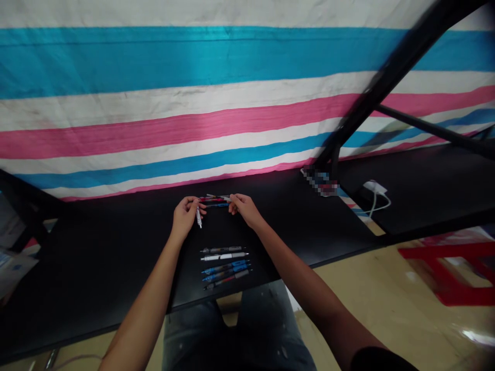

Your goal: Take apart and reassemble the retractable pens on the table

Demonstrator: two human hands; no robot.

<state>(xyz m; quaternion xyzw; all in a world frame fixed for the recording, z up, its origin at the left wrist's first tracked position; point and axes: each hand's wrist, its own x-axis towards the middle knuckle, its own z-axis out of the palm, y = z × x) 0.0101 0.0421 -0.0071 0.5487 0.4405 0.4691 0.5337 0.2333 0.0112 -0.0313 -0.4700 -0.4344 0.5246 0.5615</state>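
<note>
My left hand (pixel 186 214) is closed, with a white pen (pixel 198 217) in its fingers, tip hanging toward me. My right hand (pixel 243 207) pinches the end of a light-and-dark pen (pixel 218 197). Between the hands, a red pen (pixel 209 200) and a blue pen (pixel 217 205) lie across the black table (pixel 127 247). Nearer me is a row of pens: a dark grey pen (pixel 222 250), a white pen with a grey grip (pixel 224 256), two blue pens (pixel 226 267) and a grey-and-red pen (pixel 227 279).
Behind the table hangs a striped sheet (pixel 193 129). A black metal frame (pixel 359 113) slants up at the right. Near its foot lies a partly blurred packet (pixel 320 181). A white plug with a cable (pixel 375 188) sits farther right. A red stool (pixel 444 293) stands on the floor.
</note>
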